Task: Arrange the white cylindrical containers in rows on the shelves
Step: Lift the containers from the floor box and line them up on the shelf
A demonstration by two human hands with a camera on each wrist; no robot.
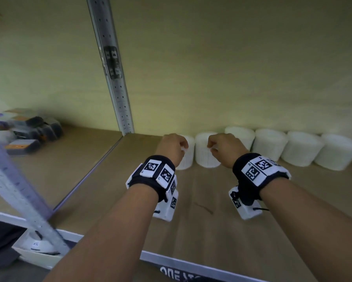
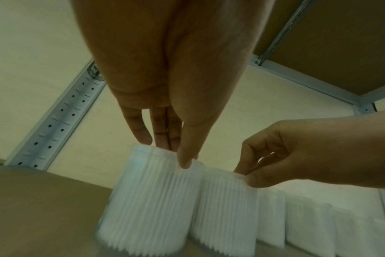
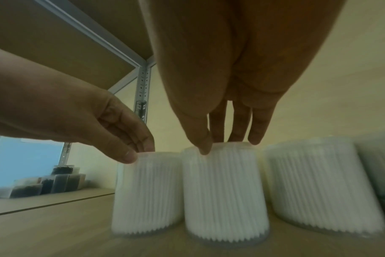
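Head view, six white containers (image 1: 269,143) in row, left hand (image 1: 172,148) and right hand (image 1: 225,148) each grip one.

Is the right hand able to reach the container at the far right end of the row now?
Probably yes. The right hand grips another container, so it must let go first. The far-right container stands at the row's end on the shelf, with nothing in front.

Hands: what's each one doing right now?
Left hand: pinching the end container by its top.
Right hand: pinching the next container likewise.
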